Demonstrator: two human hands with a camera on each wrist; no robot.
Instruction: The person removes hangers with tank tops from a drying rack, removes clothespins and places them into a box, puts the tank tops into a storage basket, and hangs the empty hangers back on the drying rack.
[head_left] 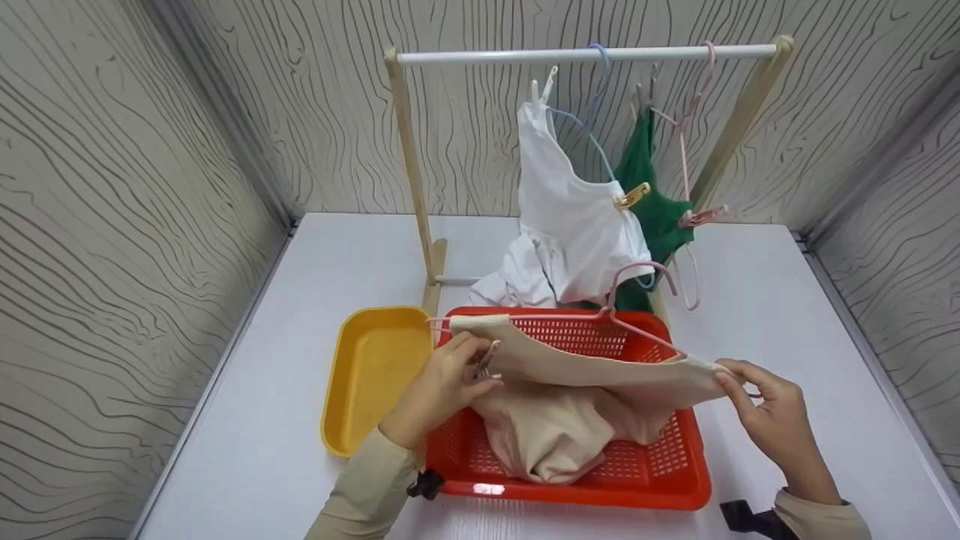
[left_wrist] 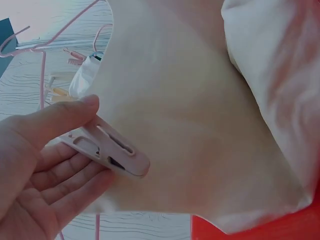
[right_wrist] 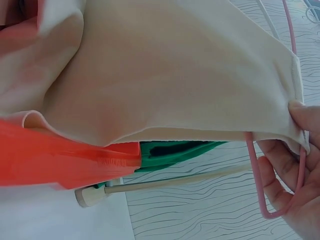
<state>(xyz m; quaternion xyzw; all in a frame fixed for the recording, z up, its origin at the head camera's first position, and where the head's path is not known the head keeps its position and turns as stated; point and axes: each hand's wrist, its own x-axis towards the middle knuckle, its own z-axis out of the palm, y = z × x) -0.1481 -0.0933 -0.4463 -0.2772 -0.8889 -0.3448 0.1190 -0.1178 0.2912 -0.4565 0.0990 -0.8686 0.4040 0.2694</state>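
Observation:
A beige sleeveless top [head_left: 577,367] hangs on a pink hanger [head_left: 637,328], its lower part bunched in the red basket [head_left: 570,491]. My left hand [head_left: 454,367] pinches a pale pink clothespin [left_wrist: 112,147] between thumb and fingers, close in front of the top's left shoulder. In the left wrist view the clothespin's tip overlaps the beige cloth. At the other shoulder, my right hand [head_left: 772,401] grips the top's corner together with the hanger's end. The right wrist view has the looped pink hanger end [right_wrist: 272,215] against the fingers and the thumb on the cloth.
A yellow tray [head_left: 379,375] stands left of the basket. Behind is a rack with a white rail [head_left: 495,56] and wooden posts. From it hang a white top [head_left: 570,187] on a blue hanger and a green garment [head_left: 660,202] on a pink hanger, both with clothespins.

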